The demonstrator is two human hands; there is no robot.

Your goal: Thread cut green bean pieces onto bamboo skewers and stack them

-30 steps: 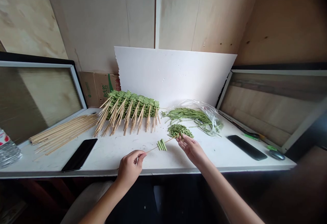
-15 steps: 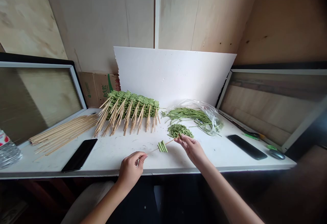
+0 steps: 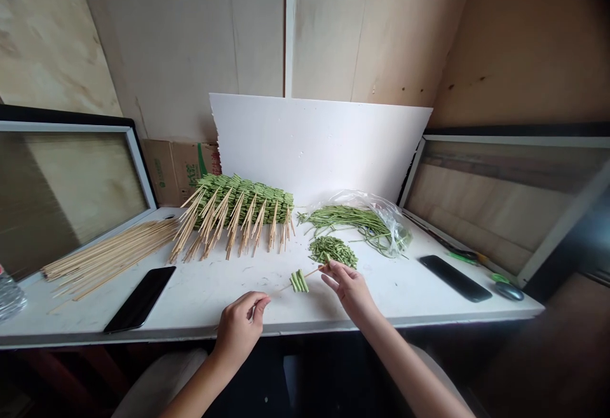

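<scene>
Two-handed, with fingers closed at both ends of one part-filled skewer (image 3: 312, 272) over the white table (image 3: 204, 288)
Gripping its tail in the left hand (image 3: 242, 323) and, seemingly, a bean piece (image 3: 328, 258) in the right hand (image 3: 350, 288); with only a short row of pieces (image 3: 299, 281) threaded; apparently with cut pieces (image 3: 333, 251) and long uncut beans (image 3: 350, 216) still to use, against a large stack of filled skewers (image 3: 245, 197), likely done, and bare skewers (image 3: 114, 246) farther left

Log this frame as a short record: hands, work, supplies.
Left hand: pinching one skewer
Right hand: at its other end, holding a green piece
On skewer: row of cut stems
Beyond right hand: heap of cut pieces
Back right: long green stems, clear bag
Back left: stack of loaded skewers
Far left: bare skewers
</scene>
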